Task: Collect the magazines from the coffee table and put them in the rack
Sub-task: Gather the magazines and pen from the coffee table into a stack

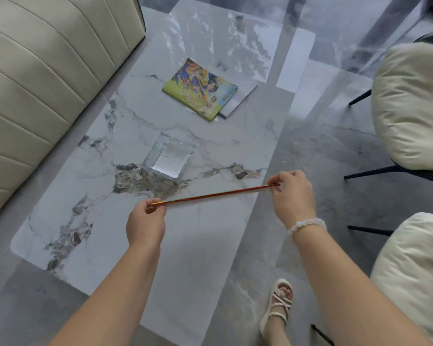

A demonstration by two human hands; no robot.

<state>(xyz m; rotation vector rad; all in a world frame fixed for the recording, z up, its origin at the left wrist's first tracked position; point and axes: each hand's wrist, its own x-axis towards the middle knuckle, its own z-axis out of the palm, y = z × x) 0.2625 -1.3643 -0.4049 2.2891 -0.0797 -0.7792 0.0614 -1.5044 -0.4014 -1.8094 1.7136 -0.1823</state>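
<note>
I hold a thin magazine point(215, 195) edge-on above the near part of the marble coffee table point(90, 186); only its red-and-yellow edge shows. My left hand point(145, 221) pinches its left end and my right hand point(293, 193) pinches its right end. Farther back on the table lies a colourful cartoon-cover magazine point(198, 88), flat, on top of a white magazine point(240, 98) that sticks out at its right side. No rack is in view.
A square glass ashtray point(169, 158) stands mid-table between the held magazine and the stack. A cream sofa point(35, 83) runs along the left. Two cream chairs point(410, 108) point(415, 270) stand on the right. My sandalled foot point(278, 308) is on the grey floor.
</note>
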